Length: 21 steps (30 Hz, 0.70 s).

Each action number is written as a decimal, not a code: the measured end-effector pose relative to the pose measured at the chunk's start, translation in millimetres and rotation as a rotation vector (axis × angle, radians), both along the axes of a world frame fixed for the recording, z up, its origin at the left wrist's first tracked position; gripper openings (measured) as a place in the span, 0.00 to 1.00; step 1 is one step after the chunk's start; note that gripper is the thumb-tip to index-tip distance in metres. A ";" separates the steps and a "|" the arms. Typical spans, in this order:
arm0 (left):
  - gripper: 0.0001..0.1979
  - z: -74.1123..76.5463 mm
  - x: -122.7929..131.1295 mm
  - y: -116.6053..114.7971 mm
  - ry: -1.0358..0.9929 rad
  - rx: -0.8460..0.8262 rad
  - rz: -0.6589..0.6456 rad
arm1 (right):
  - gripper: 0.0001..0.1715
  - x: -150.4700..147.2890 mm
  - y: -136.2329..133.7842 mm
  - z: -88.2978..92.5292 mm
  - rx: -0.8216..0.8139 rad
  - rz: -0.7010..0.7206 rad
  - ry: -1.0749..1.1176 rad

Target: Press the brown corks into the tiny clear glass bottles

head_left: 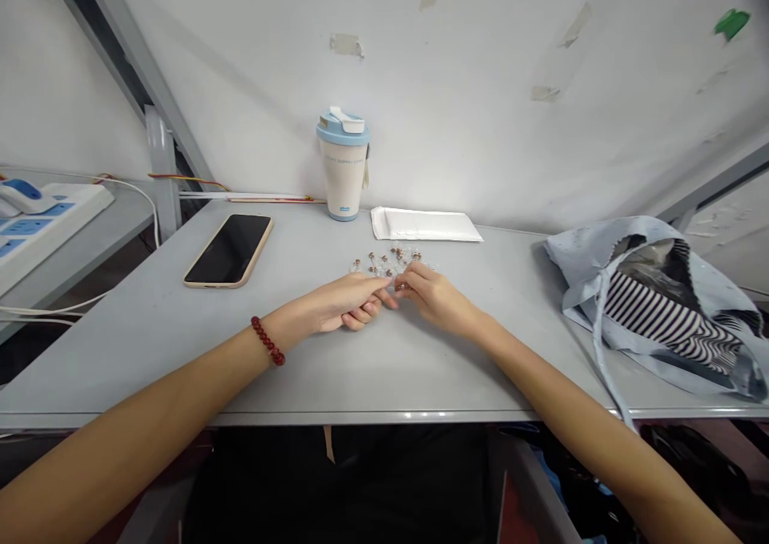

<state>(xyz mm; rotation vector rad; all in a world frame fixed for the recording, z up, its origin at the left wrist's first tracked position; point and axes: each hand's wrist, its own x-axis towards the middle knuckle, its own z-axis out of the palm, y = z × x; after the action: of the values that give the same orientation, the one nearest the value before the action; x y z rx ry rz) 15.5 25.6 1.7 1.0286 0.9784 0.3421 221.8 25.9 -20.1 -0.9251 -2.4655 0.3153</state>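
Closest in, a red bead bracelet (267, 340) on the left wrist; the left hand (352, 304) and right hand (436, 297) meet at frame center, fingers curled, nearly touching. Can't tell if either pinches anything. Small clear pieces with brown centres (384, 263) lie scattered just beyond the fingertips on the grey desk (120, 352). Farther: black phone (229, 250) left, white padded envelope (424, 224), blue-lidded tumbler (343, 167), pale blue bag (654, 312) right, power strip (36, 223) upper left.
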 end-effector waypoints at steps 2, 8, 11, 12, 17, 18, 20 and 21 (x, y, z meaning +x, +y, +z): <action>0.20 -0.4 2.8 -2.3 -0.084 -0.006 -0.015 | 0.11 -2.2 -2.5 3.7 -0.007 -0.004 0.110; 0.13 -1.1 11.1 -9.9 -0.233 0.050 0.028 | 0.14 -7.2 -6.1 12.5 -0.215 -0.165 0.301; 0.12 0.9 13.4 -10.8 -0.232 0.110 0.053 | 0.23 -6.9 -3.6 10.8 -0.223 -0.134 0.247; 0.12 1.9 14.0 -10.6 -0.205 0.145 0.070 | 0.25 -6.7 -2.6 9.9 -0.196 -0.105 0.218; 0.11 7.2 14.8 -6.8 0.020 0.356 0.142 | 0.24 -4.3 2.6 7.9 -0.049 -0.035 0.122; 0.10 7.8 13.8 -5.3 0.065 0.437 0.163 | 0.24 -2.7 4.2 8.0 -0.027 -0.048 0.101; 0.09 8.8 9.3 -0.7 0.125 0.567 0.232 | 0.22 2.3 7.6 8.7 -0.002 -0.094 0.038; 0.09 9.2 6.0 2.3 0.125 0.567 0.277 | 0.21 5.4 9.1 9.3 0.001 -0.127 -0.003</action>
<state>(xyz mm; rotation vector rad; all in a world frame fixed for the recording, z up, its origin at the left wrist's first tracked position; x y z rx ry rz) 21.5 27.9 10.9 1.4392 1.1717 0.8254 227.2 35.0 -10.8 -1.0760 -2.3958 0.2699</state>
